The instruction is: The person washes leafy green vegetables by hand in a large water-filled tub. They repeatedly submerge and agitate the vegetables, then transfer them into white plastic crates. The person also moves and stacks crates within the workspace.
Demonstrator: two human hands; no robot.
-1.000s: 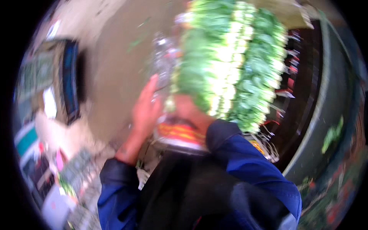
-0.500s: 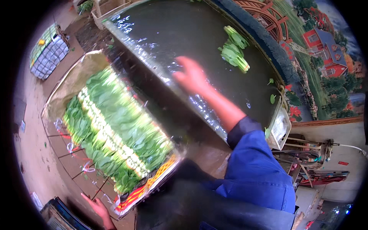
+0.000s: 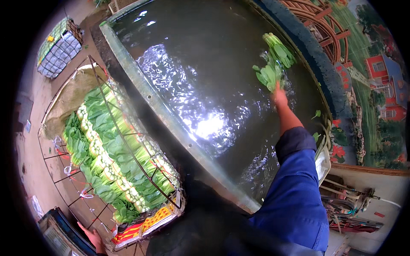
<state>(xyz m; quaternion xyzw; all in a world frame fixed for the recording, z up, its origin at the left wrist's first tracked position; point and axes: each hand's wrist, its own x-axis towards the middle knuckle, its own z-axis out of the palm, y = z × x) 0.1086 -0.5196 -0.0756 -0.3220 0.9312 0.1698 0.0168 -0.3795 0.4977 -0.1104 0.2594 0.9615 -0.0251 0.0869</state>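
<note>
My right hand reaches over a water-filled tank and is closed around the stem end of a bunch of leafy greens at the water's surface. A second bunch of greens floats against it on the far side. At the lower left, my left hand has its fingers stretched out beside a wire crate; whether it touches the wires is hard to see. Tightly packed rows of the same greens fill the crate, which is lined with sacking. A wire panel slants across their right side.
Another wire-bound bale stands on the floor at the far left. A dark blue box is near my left hand. Loose leaves float by a white plastic basket. A painted mural covers the right wall.
My right hand has moved right and farther out, from the tank's near rim to a floating bunch, and has closed on it. The wire panel now crosses the packed greens.
</note>
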